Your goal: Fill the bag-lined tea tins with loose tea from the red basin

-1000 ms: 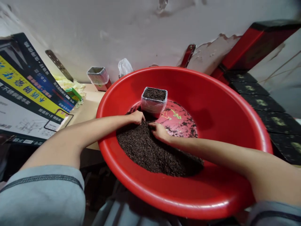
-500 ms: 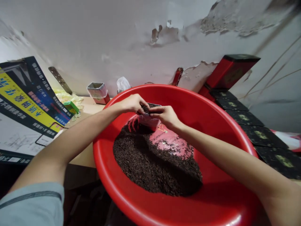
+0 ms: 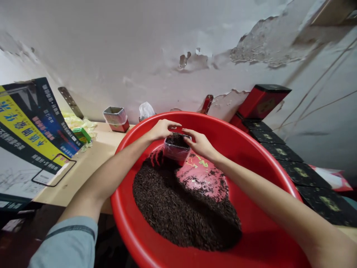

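Note:
A small tin (image 3: 176, 152) lined with a clear plastic bag stands at the far side of a big red basin (image 3: 118, 208), filled near its top with dark leaves that look like loose tea. My left hand (image 3: 164, 128) is over its far left edge, fingers stretched and apart. At the tin's right side my right hand (image 3: 200, 143) is open, fingertips at or just above the rim; contact is hard to tell. Neither hand appears to grip anything. A heap of dark tea leaves (image 3: 181, 208) covers the basin's near floor, beside a bare floor patch with a gold pattern (image 3: 202, 162).
Left of the basin, a second lined tin (image 3: 116, 120) stands on the wooden table (image 3: 83, 175), near a printed carton (image 3: 36, 137) and a green box (image 3: 81, 135). Black-lidded red tins (image 3: 290, 169) line the right side, one tin (image 3: 262, 102) on top. Behind is a peeling wall (image 3: 125, 56).
My fingers were together at the tin's top, pressing at the rim and leaves. Now both hands have lifted and spread apart, showing the leaves inside. The view has tilted slightly upward.

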The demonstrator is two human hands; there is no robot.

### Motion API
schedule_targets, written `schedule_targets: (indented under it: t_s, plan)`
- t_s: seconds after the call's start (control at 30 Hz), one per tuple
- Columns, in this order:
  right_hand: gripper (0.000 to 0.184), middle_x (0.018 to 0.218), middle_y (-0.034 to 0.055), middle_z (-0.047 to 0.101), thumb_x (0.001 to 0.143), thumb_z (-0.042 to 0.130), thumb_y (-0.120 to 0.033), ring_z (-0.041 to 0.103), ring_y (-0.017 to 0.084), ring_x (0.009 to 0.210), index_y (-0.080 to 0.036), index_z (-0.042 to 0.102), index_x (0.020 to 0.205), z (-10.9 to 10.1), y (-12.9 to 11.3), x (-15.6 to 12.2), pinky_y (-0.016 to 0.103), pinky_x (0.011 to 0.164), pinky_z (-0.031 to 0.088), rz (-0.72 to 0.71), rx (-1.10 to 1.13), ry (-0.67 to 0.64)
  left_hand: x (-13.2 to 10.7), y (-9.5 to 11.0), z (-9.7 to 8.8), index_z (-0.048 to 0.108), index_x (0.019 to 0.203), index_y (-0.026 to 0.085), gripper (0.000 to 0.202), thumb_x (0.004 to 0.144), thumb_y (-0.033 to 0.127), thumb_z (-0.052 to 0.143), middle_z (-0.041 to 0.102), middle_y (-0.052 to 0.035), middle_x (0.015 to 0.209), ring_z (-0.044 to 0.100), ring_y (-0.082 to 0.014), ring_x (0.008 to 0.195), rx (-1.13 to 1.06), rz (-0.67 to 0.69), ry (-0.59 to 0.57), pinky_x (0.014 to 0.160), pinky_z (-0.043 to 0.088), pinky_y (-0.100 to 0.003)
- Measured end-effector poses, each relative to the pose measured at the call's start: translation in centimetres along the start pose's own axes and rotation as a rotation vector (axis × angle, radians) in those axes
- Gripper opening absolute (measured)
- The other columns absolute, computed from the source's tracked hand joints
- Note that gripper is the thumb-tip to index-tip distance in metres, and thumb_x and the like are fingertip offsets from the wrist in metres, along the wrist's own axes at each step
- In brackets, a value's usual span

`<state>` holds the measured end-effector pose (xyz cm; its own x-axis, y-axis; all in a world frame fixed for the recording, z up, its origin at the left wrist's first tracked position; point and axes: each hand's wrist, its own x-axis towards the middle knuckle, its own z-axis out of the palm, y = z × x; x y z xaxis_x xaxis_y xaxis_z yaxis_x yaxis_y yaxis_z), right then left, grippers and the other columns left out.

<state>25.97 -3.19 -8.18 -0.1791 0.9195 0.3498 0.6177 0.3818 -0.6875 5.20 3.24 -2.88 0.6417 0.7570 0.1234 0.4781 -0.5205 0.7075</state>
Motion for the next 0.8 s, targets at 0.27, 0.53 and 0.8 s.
schedule_targets:
  t_s: [0.27,0.53,0.8]
  plan:
    - [0.046,0.149,0.0192,0.055,0.097,0.058,-0.036,0.052,0.034,0.14,-0.017,0.063,0.138,-0.3,0.7,-0.9,0.066,0.12,0.03,-0.263,-0.522,-0.245,-0.5,-1.8,1.2,0.053,0.147,0.013,0.061,0.091,0.032,0.067,0.051,-0.0155,0.155,0.05,-0.0258,0.143,0.549,0.269,-0.285,0.121,0.034,-0.037]
    - [0.048,0.143,0.0178,0.06,0.095,0.059,-0.045,0.055,0.033,0.135,-0.019,0.062,0.135,-0.5,0.7,0.0,0.068,0.12,0.025,-0.16,-0.599,-0.241,-0.8,-2.0,1.6,0.03,0.161,0.014,0.088,0.088,0.046,0.068,0.028,-0.0202,0.166,0.027,-0.0319,0.155,0.676,0.129,-0.348,0.125,0.02,-0.055]
    - [0.084,0.163,0.0226,0.034,0.089,0.065,-0.051,0.032,0.037,0.152,-0.016,0.034,0.159,2.0,0.1,1.2,0.075,0.119,0.011,-0.069,-0.538,-0.33,-1.4,-3.6,2.9,0.016,0.163,0.005,0.099,0.086,0.038,0.069,0.012,-0.0236,0.169,0.009,-0.0347,0.159,0.664,0.031,-0.293,0.126,0.015,-0.054]
